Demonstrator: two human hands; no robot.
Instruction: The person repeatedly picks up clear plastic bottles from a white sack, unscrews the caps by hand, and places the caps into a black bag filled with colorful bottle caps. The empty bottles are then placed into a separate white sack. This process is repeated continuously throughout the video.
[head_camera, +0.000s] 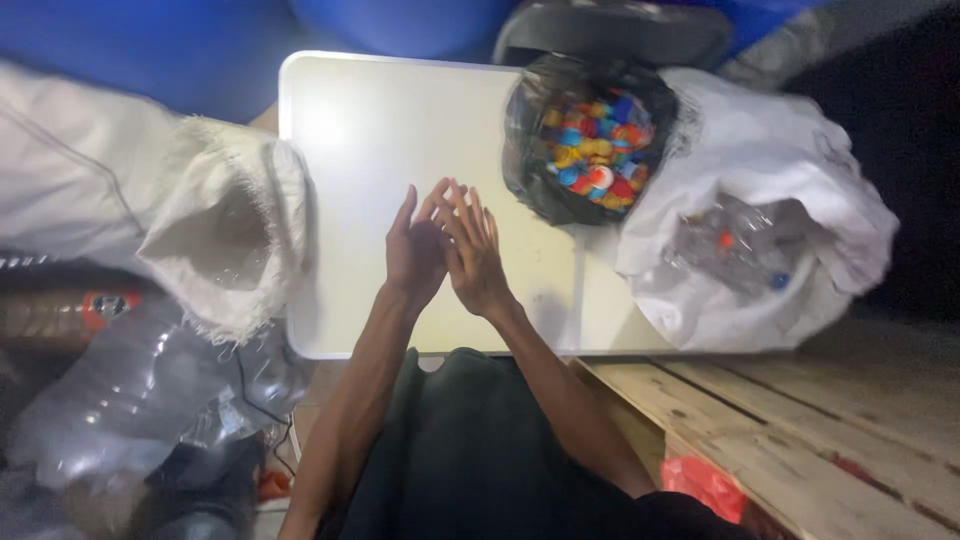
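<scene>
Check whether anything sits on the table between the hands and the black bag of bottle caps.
Nothing visible does. The left hand and right hand are pressed together over the white table; only bare tabletop lies between them and the black bag of caps.

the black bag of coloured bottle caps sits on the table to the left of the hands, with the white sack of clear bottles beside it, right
Not quite. In the head view the black bag of coloured bottle caps sits on the white table to the right of the hands, left hand and right hand, not to their left. The white sack of clear bottles is beside it, as you said.
</scene>
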